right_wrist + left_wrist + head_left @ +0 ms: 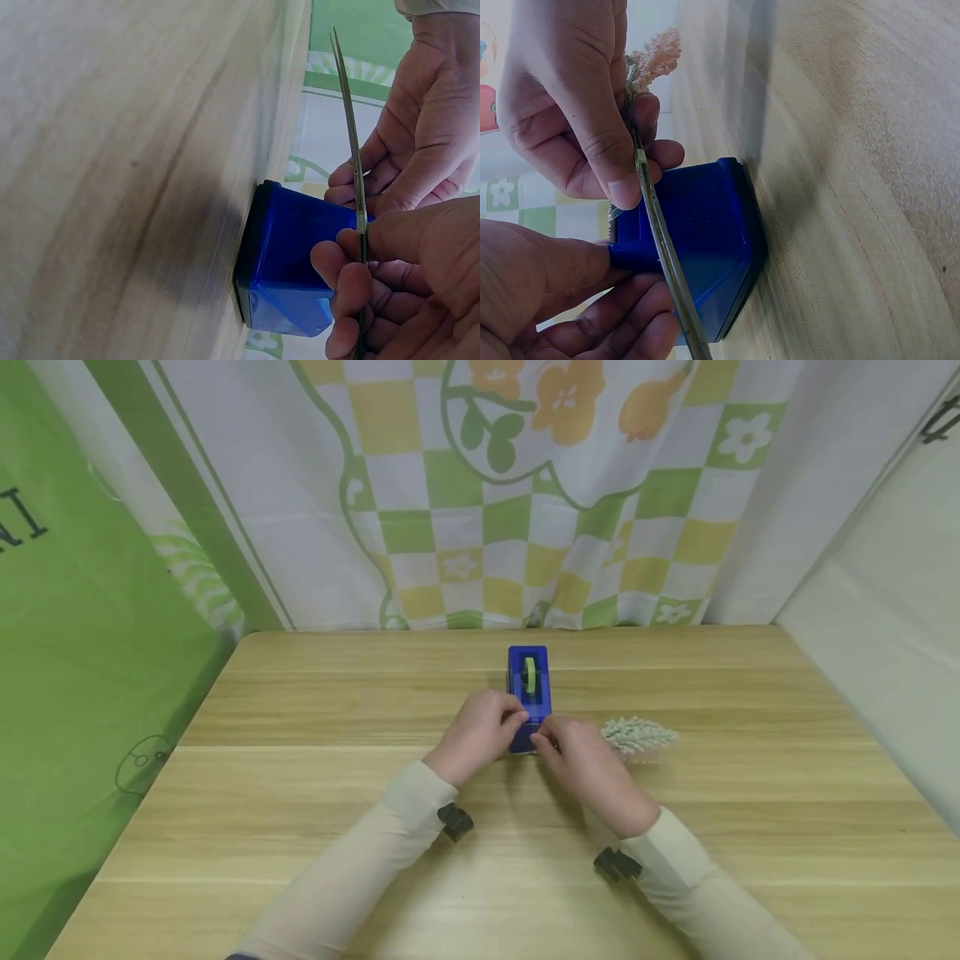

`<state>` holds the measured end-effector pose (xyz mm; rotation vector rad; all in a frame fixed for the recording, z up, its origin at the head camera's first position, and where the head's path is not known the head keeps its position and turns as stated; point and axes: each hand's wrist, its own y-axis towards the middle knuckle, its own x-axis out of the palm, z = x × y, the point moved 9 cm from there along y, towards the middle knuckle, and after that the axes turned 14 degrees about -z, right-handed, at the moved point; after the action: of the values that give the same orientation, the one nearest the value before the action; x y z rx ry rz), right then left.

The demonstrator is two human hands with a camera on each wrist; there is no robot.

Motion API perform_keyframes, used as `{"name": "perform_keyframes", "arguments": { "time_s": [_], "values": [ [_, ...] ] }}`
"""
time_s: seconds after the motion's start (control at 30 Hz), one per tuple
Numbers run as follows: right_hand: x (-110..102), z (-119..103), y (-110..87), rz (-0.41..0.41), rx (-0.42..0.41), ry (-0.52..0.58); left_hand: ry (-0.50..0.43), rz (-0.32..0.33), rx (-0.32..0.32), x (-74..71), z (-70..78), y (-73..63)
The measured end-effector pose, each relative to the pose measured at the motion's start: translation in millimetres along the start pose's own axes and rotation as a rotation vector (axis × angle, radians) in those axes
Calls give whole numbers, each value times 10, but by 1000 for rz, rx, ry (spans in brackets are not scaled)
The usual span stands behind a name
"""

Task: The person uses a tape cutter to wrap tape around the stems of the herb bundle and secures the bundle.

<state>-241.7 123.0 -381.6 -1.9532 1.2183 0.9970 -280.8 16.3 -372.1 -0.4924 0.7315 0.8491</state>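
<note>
A blue tape dispenser point(524, 740) with a pale green-yellow tape roll point(530, 675) stands on the table before me. My left hand point(476, 735) is at its left front corner, thumb and fingers curled against the top edge; whether they also pinch tape is hidden. My right hand point(588, 768) pinches the thin stem point(664, 236) of an artificial sprig point(639, 737) just in front of the dispenser. The sprig's fluffy head points right, past the right hand. A small glossy band point(361, 222), apparently clear tape, sits on the stem at the right fingertips.
The wood-grain table point(337, 810) spreads around both hands. A checked floral curtain point(510, 527) hangs behind its far edge. A green wall cloth point(112, 635) is on the left and a white one point(885, 577) on the right.
</note>
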Motion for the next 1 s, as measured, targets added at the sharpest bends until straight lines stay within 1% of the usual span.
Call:
{"name": "perform_keyframes", "arguments": {
  "time_s": [0.23, 0.67, 1.0],
  "values": [
    [-3, -5, 3, 6, -18, -21, 22, 1, -2, 1, 7, 9],
    [-6, -37, 8, 1, -26, -54, 2, -16, -16, 6, -12, 12],
    [-4, -36, 16, -4, -28, -64, 5, -10, -13, -9, 1, 8]
  ]
}}
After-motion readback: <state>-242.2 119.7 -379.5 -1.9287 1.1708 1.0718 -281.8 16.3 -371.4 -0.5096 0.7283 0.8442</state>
